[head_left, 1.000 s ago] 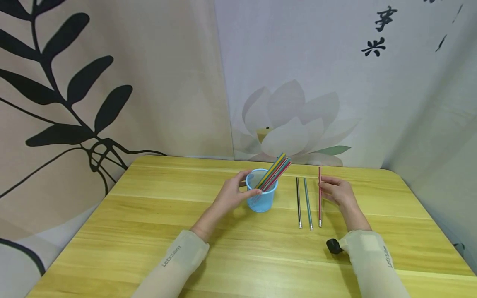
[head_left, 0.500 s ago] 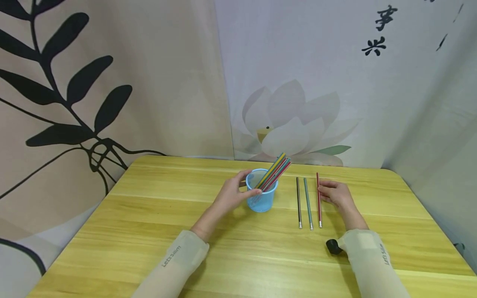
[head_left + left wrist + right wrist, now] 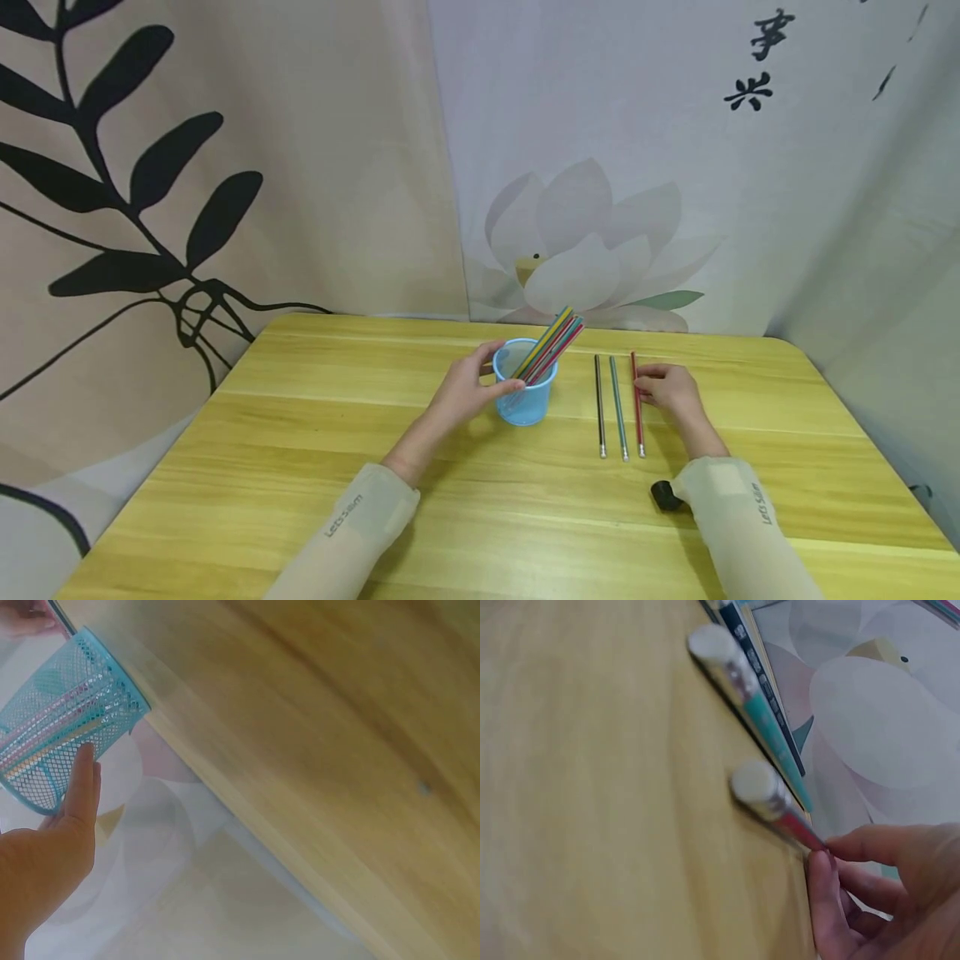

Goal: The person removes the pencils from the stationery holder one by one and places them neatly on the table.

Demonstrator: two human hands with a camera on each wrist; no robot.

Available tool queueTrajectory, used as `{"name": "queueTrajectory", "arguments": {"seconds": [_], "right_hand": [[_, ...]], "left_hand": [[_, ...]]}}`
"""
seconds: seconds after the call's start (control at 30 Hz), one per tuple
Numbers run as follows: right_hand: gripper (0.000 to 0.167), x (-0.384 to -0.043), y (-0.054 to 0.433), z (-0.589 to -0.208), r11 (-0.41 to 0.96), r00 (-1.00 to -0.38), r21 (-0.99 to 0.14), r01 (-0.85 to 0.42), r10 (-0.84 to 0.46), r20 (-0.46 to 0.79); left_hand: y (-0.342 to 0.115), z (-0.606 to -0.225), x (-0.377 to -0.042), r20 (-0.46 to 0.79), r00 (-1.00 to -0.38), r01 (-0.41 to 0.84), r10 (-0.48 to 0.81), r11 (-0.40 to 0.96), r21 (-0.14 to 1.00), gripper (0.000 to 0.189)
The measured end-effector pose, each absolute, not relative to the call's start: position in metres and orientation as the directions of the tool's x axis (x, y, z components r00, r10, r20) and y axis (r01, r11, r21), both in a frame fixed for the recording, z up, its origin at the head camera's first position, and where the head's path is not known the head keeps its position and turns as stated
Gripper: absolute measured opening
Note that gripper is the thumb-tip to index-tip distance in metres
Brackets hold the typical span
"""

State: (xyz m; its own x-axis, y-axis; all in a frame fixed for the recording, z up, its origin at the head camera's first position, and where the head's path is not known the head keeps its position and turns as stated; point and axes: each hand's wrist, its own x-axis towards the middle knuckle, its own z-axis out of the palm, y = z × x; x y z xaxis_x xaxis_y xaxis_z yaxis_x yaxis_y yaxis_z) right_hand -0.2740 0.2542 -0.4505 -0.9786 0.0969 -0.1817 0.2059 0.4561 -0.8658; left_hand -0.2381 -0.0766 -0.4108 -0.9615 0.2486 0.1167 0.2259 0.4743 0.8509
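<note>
My left hand (image 3: 465,387) grips a light blue mesh pencil cup (image 3: 522,408), thumb at the near rim and the other fingers round its far side. Several colored pencils (image 3: 551,346) lean in the cup, their upper ends slanting right. In the left wrist view the mesh of the cup (image 3: 71,712) shows the pencils inside. With thumb and fingers, my right hand (image 3: 675,396) pinches a red pencil (image 3: 639,425) near its far part; its white eraser end (image 3: 756,782) points toward me. Left of it a teal pencil (image 3: 620,421) and a black pencil (image 3: 600,408) lie side by side.
Everything stands on a yellow wood-grain table (image 3: 315,383) with rounded far corners. A printed cloth backdrop (image 3: 360,167) rises right behind the table's far edge. A small black object (image 3: 664,497) sticks out at the right sleeve cuff (image 3: 712,479).
My right hand has moved left and a little toward me, bringing the red pencil closer to the teal one. The left hand still holds the cup in the same place.
</note>
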Motion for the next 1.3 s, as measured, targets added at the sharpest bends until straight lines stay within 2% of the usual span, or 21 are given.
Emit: {"name": "queueTrajectory", "arguments": {"seconds": [0.13, 0.3, 0.63, 0.93, 1.3], "right_hand": [[0.037, -0.273, 0.250, -0.452, 0.526, -0.983, -0.831, 0.183, 0.101, -0.153], [0.035, -0.272, 0.248, -0.452, 0.539, -0.983, -0.823, 0.182, 0.111, -0.144], [0.036, -0.266, 0.252, -0.446, 0.474, -0.983, -0.862, 0.181, 0.114, -0.143], [0.036, -0.261, 0.247, -0.434, 0.479, -0.993, -0.870, 0.115, 0.081, -0.086], [0.038, -0.256, 0.231, -0.415, 0.378, -0.997, -0.923, 0.077, 0.029, -0.071]], "left_hand": [[-0.077, -0.411, -0.238, 0.119, -0.962, 0.226, 0.246, 0.472, 0.852, 0.074], [-0.078, -0.411, -0.237, 0.126, -0.961, 0.231, 0.246, 0.466, 0.854, 0.073], [-0.077, -0.413, -0.237, 0.132, -0.960, 0.237, 0.248, 0.461, 0.855, 0.074], [-0.077, -0.412, -0.237, 0.126, -0.960, 0.232, 0.250, 0.458, 0.858, 0.074], [-0.076, -0.410, -0.237, 0.128, -0.959, 0.236, 0.254, 0.462, 0.855, 0.074]]}}
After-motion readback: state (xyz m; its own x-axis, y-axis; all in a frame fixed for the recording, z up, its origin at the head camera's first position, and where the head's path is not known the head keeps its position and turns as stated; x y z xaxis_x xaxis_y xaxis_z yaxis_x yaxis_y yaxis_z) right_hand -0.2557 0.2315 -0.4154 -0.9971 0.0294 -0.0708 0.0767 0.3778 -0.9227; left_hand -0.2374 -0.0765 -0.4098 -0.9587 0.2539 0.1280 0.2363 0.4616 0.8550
